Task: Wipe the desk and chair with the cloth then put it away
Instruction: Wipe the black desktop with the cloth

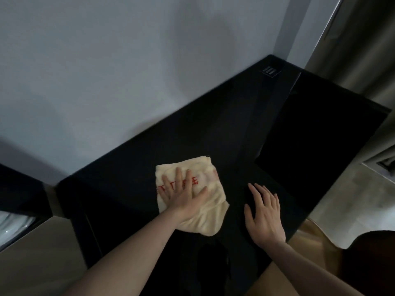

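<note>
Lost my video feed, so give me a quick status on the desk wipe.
Left hand flat on cream terry cloth. Right hand open on glossy black desk. Nothing in the way.

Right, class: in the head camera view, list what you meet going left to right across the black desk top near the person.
Left hand pressing flat on the cream cloth with red lettering → bare strip of glossy black desk → right hand resting flat on the desk.
</note>
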{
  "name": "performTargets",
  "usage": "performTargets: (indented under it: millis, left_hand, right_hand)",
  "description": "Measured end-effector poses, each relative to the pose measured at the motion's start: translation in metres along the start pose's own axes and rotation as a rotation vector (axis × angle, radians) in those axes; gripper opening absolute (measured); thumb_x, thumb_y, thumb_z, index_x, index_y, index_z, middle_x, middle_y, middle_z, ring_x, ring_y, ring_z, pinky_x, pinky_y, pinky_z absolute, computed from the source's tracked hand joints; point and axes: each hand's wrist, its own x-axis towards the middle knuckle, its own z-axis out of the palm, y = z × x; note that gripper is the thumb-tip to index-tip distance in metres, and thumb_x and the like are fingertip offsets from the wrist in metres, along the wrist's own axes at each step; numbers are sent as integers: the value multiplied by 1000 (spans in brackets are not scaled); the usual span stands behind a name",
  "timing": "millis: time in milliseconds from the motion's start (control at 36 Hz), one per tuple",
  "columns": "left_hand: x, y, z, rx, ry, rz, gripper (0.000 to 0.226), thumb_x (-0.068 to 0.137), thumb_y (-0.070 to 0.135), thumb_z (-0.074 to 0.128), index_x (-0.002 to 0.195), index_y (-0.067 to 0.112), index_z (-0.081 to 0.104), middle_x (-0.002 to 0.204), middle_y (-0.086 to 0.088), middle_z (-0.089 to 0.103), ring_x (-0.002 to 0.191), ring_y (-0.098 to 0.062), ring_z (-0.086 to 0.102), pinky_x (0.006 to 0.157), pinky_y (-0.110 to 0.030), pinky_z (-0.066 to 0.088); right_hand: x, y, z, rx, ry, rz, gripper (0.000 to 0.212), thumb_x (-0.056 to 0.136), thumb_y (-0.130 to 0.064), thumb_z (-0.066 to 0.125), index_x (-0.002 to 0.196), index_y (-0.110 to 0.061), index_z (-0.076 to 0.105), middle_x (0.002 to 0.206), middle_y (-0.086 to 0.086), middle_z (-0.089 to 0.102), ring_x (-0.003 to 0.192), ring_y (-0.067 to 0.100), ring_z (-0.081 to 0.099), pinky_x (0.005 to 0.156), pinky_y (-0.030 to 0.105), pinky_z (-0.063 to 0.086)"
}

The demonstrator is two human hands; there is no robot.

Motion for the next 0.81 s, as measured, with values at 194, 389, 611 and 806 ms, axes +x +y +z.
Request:
performTargets:
  millis: [194, 389, 611, 806]
  left_hand:
    - [-25, -62, -40, -849, 6, 154, 41, 99, 53, 52, 140, 48, 48, 161, 3, 37, 143, -16, 41, 118, -44, 35]
    - [-43, -141, -47, -501, 285, 175, 41, 106, 23, 50, 146, 28, 52, 161, 9, 34, 150, -10, 27, 123, -34, 22]
    - [-28, -132, -59, -237, 209, 174, 49, 105, 33, 49, 154, 28, 41, 168, 8, 20, 155, -15, 14, 126, -37, 16]
    - [3, -74, -62, 8, 98, 223, 61, 105, 44, 46, 161, 32, 25, 171, 5, 3, 158, -20, -1, 127, -40, 10]
  right_hand:
    - [6, -86, 6, 59, -13, 9, 65, 100, -48, 44, 157, -39, 13, 165, -8, 3, 153, 21, -2, 125, 54, 4]
    - [22, -187, 57, -50, -367, -9, 85, 90, -76, 37, 156, -44, -8, 162, 0, -31, 144, 38, -37, 117, 67, -12]
    - [43, -160, 57, -182, -401, 41, 86, 87, -81, 30, 152, -49, -16, 158, 1, -40, 137, 36, -47, 109, 69, -25]
    - [87, -111, 28, -179, -396, 167, 88, 83, -84, 29, 150, -53, -19, 157, -3, -42, 139, 36, -45, 109, 70, -24]
